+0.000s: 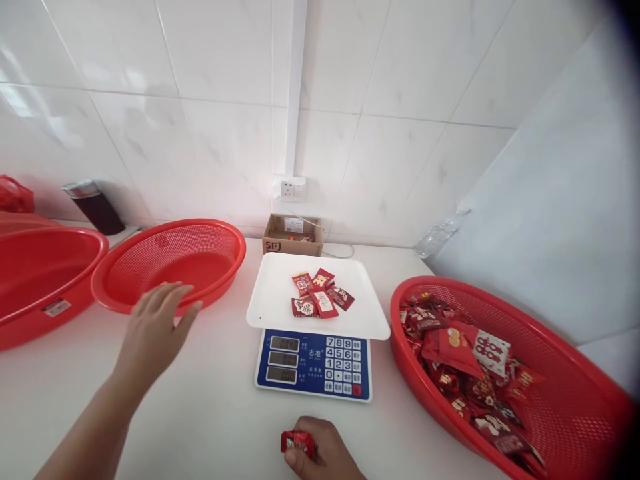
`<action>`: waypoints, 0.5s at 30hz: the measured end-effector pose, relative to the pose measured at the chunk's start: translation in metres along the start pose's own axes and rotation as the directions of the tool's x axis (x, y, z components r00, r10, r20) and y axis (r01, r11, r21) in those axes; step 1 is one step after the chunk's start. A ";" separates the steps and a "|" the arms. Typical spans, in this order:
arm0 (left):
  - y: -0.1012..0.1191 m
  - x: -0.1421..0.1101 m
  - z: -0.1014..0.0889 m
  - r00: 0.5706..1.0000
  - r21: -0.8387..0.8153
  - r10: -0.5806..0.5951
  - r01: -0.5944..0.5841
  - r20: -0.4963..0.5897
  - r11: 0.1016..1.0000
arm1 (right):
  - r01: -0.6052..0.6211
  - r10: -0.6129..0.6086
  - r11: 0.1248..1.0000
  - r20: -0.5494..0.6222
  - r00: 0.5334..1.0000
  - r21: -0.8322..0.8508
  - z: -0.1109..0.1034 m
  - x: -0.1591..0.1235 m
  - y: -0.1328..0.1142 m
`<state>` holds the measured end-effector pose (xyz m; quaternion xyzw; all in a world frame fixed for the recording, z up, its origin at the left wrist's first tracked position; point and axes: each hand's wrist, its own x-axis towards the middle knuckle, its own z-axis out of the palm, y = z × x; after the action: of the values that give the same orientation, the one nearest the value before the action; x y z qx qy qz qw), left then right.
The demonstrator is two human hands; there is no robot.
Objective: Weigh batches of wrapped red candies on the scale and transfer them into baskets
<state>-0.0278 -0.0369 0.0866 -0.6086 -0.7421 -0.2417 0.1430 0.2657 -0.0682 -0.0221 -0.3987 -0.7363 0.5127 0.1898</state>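
My left hand [156, 325] hovers open with fingers stretched out, just in front of the rim of an empty red mesh basket [170, 262]. My right hand [320, 453] is closed near the bottom edge, pinching a small red candy packet [297, 441]. Ahead of it stands a blue electronic scale [314, 364] with a white weighing tray [273, 293]. Several red candy packets [321, 295] lie on that tray. At the right, a second red mesh basket [575, 400] holds a pile of red candy packets [465, 360].
A red plastic tub [35, 280] sits at the far left, with a dark cup [95, 203] behind it. A small cardboard box [293, 235] stands against the tiled wall below a wall socket [291, 189]. A clear plastic bottle [440, 233] lies at the back right.
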 end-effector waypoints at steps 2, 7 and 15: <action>-0.012 0.011 -0.002 0.994 0.124 -0.057 0.045 0.090 0.991 | 0.003 -0.003 1.000 -0.007 1.000 -0.005 0.001 0.000 0.004; -0.002 0.010 0.006 0.952 0.032 -0.094 0.088 0.290 0.996 | 0.009 -0.009 1.000 -0.013 1.000 0.010 0.001 -0.001 0.005; 0.034 0.011 0.019 0.948 -0.162 0.026 0.028 0.317 0.986 | 0.002 -0.002 1.000 -0.014 1.000 0.011 0.001 -0.002 -0.001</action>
<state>0.0047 -0.0126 0.0825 -0.6490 -0.7333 -0.2008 -0.0294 0.2659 -0.0701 -0.0215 -0.4005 -0.7325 0.5136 0.1978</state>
